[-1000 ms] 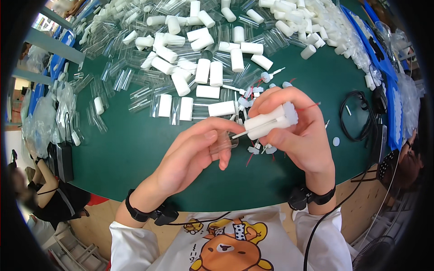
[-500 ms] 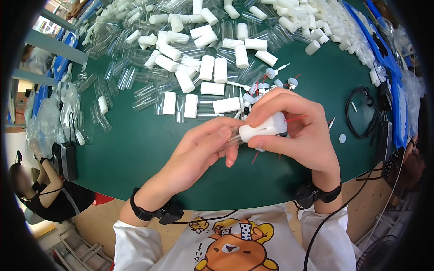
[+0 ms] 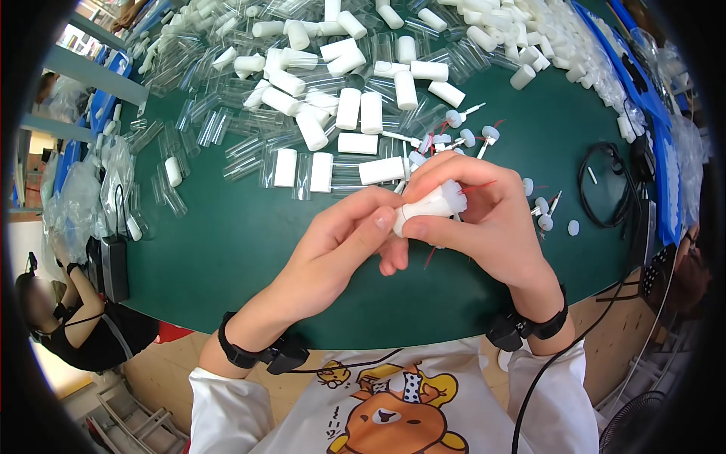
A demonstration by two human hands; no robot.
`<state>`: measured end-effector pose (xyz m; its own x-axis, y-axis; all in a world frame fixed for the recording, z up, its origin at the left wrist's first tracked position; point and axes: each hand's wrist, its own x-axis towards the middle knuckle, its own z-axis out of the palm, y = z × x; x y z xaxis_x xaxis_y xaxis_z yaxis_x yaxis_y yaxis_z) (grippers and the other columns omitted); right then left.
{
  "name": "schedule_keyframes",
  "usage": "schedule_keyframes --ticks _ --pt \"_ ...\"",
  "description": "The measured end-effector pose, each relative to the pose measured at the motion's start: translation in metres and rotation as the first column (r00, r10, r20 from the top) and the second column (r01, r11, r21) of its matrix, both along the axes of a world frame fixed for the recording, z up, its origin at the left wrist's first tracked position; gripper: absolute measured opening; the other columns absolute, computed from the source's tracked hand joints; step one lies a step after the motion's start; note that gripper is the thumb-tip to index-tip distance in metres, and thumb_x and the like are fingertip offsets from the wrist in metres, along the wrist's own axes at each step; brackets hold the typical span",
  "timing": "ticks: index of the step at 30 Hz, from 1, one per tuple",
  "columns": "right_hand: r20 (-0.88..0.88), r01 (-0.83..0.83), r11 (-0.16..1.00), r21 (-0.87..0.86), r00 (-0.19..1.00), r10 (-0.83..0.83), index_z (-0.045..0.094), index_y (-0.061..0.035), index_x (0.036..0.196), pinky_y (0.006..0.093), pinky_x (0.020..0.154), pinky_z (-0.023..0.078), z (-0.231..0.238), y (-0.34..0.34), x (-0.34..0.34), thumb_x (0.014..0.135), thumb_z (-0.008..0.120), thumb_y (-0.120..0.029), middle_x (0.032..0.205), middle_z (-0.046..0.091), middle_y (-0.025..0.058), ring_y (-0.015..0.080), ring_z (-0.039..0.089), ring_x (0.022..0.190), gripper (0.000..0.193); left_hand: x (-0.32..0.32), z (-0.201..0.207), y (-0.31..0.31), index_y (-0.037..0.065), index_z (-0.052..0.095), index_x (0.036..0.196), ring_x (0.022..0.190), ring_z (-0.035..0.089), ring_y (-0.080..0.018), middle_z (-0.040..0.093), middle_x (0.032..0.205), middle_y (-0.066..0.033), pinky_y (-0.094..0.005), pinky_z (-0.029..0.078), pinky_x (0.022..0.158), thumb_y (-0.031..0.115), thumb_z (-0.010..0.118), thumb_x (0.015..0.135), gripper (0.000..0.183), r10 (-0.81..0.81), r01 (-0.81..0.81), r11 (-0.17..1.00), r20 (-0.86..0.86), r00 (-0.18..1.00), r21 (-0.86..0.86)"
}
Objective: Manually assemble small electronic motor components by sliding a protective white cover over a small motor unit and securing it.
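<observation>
Over the near middle of the green table, a white cylinder (image 3: 423, 211) is held between both hands, with a pale round piece and red wires at its right end. My right hand (image 3: 495, 216) is curled around it, thumb below and fingers above. My left hand (image 3: 333, 246) pinches its left end between thumb and fingers; whether clear tube covers that end is hard to make out. Just beyond the hands lie a clear tube with a white cylinder (image 3: 321, 172) and small round white pieces with red wires (image 3: 489, 135).
Clear tubes (image 3: 215, 130) and white cylinders (image 3: 348, 108) are heaped across the far table (image 3: 204, 261). A black cable (image 3: 605, 219) coils at the right, near blue trays (image 3: 669, 189). Plastic bags (image 3: 79, 170) lie at the left; beyond them sits another person (image 3: 98, 325).
The clear tube that showed between my hands is now mostly out of sight. My hands are closer together, the right having shifted slightly left, uncovering small wired pieces at the right.
</observation>
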<state>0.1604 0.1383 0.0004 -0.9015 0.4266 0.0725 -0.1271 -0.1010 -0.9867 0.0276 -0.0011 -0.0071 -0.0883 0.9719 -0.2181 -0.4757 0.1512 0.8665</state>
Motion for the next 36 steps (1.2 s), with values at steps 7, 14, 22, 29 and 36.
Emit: schedule_keyframes --ticks 7,14,22,29,36 --pt "-0.046 -0.044 0.988 -0.149 0.998 0.038 0.053 0.0017 0.113 0.0255 0.068 0.045 0.011 -0.003 -0.003 0.083 0.060 0.000 0.093 0.060 0.0070 0.0109 0.058 0.079 0.030 0.003 0.004 -0.003 0.003 0.039 0.115 0.081 0.059 -0.0164 0.060 0.093 -0.0140 -0.0297 0.047 0.075 0.015 0.049 0.094 0.025 -0.066 0.053 0.997 0.314 0.947 0.049" --pt "-0.124 0.007 0.996 -0.088 0.992 -0.018 0.049 0.0014 0.117 0.0309 0.087 0.045 -0.003 -0.003 -0.004 0.086 0.052 0.004 0.114 0.055 0.0113 0.0187 0.056 0.105 0.031 0.003 0.009 0.000 0.006 0.032 0.119 0.084 0.057 -0.0203 0.057 0.095 -0.0150 -0.0321 0.045 0.077 0.013 0.052 0.091 0.036 -0.034 0.016 0.998 0.369 0.929 0.052" --pt "-0.192 0.006 1.000 -0.011 0.981 -0.008 0.052 0.0046 0.109 0.0368 0.092 0.045 -0.010 -0.007 -0.009 0.081 0.055 0.009 0.111 0.059 0.0164 0.0248 0.056 0.108 0.028 0.004 0.002 -0.002 0.007 0.030 0.125 0.062 0.041 -0.0135 0.045 0.075 -0.0054 -0.0269 0.036 0.062 0.034 0.034 0.096 0.040 -0.112 0.092 0.994 0.550 0.828 0.063" --pt "-0.205 0.066 0.984 0.165 0.978 -0.031 0.052 0.0040 0.105 0.0413 0.091 0.045 -0.008 -0.010 -0.006 0.079 0.058 0.007 0.106 0.060 0.0187 0.0310 0.058 0.105 0.027 0.002 0.002 0.001 0.008 0.033 0.125 0.060 0.039 -0.0112 0.044 0.072 -0.0033 -0.0252 0.036 0.059 0.043 0.029 0.096 0.045 -0.187 0.148 0.982 0.508 0.841 0.116" --pt "-0.135 0.180 0.950 0.256 0.980 -0.149 0.062 0.0019 0.098 0.0277 0.079 0.046 -0.007 -0.014 -0.005 0.076 0.064 0.006 0.100 0.065 0.0118 0.0173 0.060 0.094 0.023 0.001 -0.006 -0.001 0.008 0.039 0.116 0.063 0.038 -0.0099 0.044 0.075 -0.0016 -0.0231 0.035 0.061 0.044 0.031 0.097 0.042 -0.212 0.178 0.977 0.458 0.863 0.116"
